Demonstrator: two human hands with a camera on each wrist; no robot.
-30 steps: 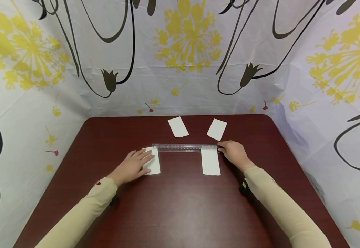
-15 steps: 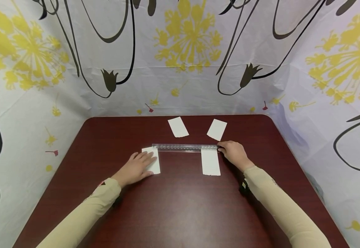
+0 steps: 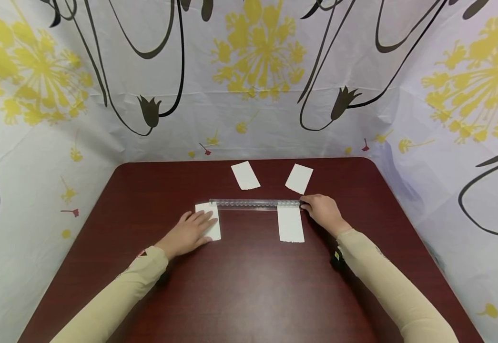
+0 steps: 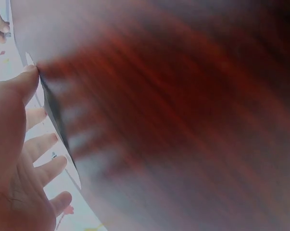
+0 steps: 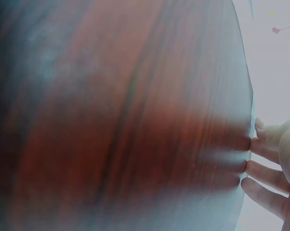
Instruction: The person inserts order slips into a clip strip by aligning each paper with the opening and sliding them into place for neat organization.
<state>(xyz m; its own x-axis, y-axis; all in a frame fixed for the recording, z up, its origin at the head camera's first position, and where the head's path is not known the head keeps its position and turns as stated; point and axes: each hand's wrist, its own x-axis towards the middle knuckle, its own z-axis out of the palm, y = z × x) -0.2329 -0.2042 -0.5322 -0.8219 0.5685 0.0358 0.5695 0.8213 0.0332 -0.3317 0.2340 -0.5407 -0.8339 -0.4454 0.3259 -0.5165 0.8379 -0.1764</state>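
A clear plastic ruler (image 3: 249,205) lies across the middle of the table, its two ends over the tops of two white paper pieces. My right hand (image 3: 323,212) pinches the ruler's right end, close to the upper corner of the right paper piece (image 3: 291,226). Spread and fairly straight, the fingers of my left hand (image 3: 188,233) rest on the left paper piece (image 3: 215,229), covering much of it. In the left wrist view, that left hand (image 4: 15,159) has its thumb at the paper's near edge. The right wrist view catches the right hand's fingers (image 5: 265,195) low over the tabletop.
Two more white paper pieces lie tilted near the far edge, one at left (image 3: 246,176) and one at right (image 3: 299,178). The dark red table (image 3: 249,290) has rounded far corners. A flower-patterned white curtain (image 3: 249,124) hangs behind and around it.
My left hand has slid slightly right and its fingers now lie closer together on the left paper. The right hand and the ruler stay where they were.
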